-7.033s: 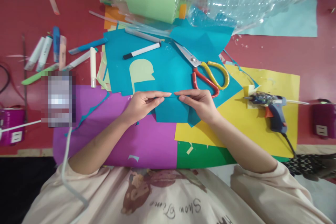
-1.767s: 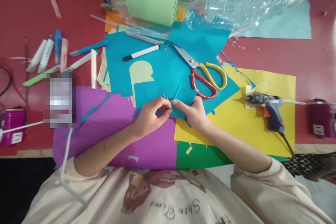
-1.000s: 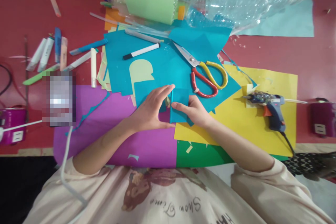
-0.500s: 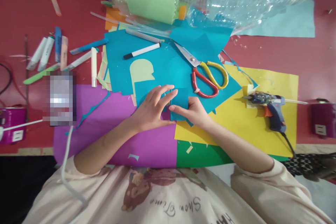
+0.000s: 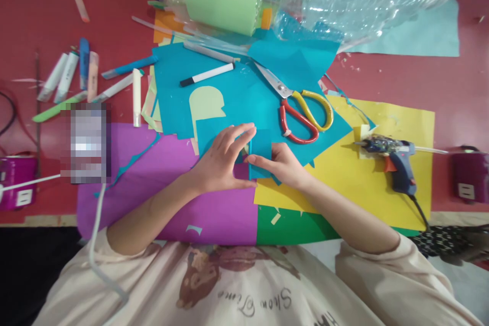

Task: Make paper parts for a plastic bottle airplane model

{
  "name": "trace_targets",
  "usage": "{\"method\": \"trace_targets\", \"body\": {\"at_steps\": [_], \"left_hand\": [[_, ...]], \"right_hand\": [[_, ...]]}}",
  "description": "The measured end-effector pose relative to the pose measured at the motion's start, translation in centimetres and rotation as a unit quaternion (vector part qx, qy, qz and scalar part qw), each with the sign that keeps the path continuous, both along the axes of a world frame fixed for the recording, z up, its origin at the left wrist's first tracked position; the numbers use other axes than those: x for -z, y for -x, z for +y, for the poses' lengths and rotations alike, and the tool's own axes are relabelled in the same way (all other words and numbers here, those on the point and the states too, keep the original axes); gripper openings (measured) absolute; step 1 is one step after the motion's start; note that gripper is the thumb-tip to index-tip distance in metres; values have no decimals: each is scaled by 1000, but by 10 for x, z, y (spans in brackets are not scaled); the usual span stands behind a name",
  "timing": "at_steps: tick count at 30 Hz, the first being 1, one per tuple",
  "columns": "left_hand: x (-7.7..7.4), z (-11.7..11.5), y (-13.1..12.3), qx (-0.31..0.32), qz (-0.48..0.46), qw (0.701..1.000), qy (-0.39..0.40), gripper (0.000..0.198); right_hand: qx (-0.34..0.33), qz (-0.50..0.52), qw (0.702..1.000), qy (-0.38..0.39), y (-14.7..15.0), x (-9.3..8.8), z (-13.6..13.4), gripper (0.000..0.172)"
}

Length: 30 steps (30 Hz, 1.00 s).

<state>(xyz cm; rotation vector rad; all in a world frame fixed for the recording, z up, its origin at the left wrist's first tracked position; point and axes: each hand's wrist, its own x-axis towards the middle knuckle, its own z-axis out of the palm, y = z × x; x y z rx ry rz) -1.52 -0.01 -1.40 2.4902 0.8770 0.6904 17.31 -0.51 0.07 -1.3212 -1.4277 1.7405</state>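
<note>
A small folded piece of blue paper (image 5: 261,148) stands between my hands, over the join of the purple and yellow sheets. My right hand (image 5: 284,164) grips it from the right, the thumb lying across its face and the other fingers behind. Around its left edge, my left hand (image 5: 221,160) is held open, with thumb and fingers spread apart near the paper's lower and upper ends. Whether those fingertips touch it I cannot tell. Scissors (image 5: 296,107) with red and yellow handles lie just beyond, on a large blue sheet (image 5: 244,91). A pale green cutout (image 5: 206,101) rests left of them.
Several markers (image 5: 66,77) are scattered at the left, near a blurred device (image 5: 89,145) with a white cable. A glue gun (image 5: 399,160) lies on the yellow sheet (image 5: 340,178) at the right. Clear plastic bottles (image 5: 344,0) line the back; one wears a green paper wrap (image 5: 221,4).
The folded blue paper has shifted and turned slightly in my right hand. My left thumb has dropped a little, widening the gap to the fingers.
</note>
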Motion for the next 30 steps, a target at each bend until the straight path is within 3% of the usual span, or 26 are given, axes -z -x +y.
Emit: {"method": "trace_targets", "body": {"at_steps": [10, 15, 23, 30], "left_hand": [[5, 2, 3, 21, -31, 999, -3, 104], [3, 1, 3, 12, -37, 999, 4, 101], [-6, 2, 3, 4, 4, 1000, 1, 92], [-4, 2, 3, -8, 15, 1000, 20, 92]], "right_hand": [[-9, 87, 992, 94, 1, 0, 0, 45], [-14, 85, 994, 72, 1, 1, -1, 48], [-13, -2, 1000, -22, -1, 4, -3, 64], [-6, -1, 999, -39, 0, 4, -1, 66]]}}
